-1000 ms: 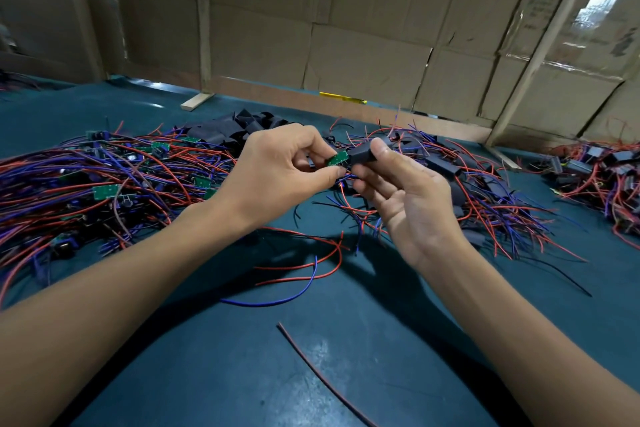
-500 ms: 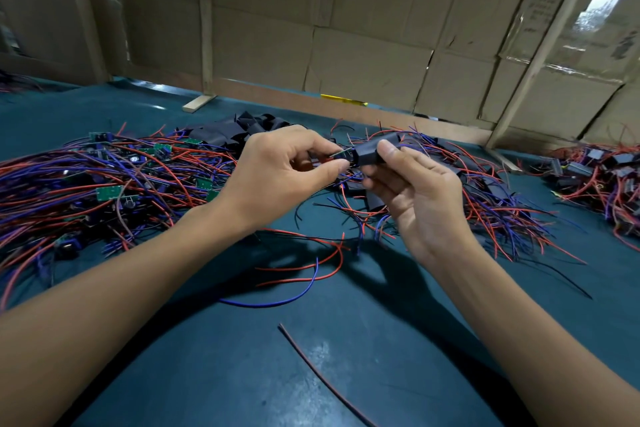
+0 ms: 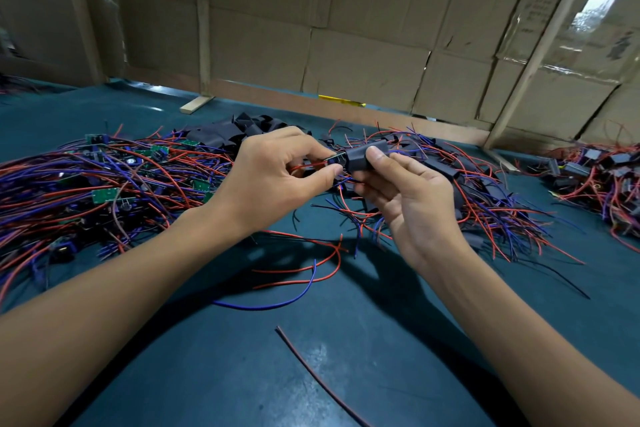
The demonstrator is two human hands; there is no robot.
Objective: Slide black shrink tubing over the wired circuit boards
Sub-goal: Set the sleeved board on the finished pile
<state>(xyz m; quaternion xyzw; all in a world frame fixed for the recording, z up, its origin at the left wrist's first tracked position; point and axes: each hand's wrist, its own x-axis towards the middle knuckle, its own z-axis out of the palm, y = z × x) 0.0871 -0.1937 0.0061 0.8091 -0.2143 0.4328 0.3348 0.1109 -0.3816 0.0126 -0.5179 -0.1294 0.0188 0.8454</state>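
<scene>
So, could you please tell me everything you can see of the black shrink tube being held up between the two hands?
The black shrink tube is a short, matte sleeve, slightly flattened, lying roughly level above the teal table. The right hand pinches it, thumb on its near face. At its left end the left hand pinches a circuit board, of which only a sliver shows at the tube's mouth. Red and blue wires hang below.

2 bare forearms, no sleeves, watch or rings, end in the left hand [image 3: 273,180] and right hand [image 3: 412,198], nails short.
</scene>
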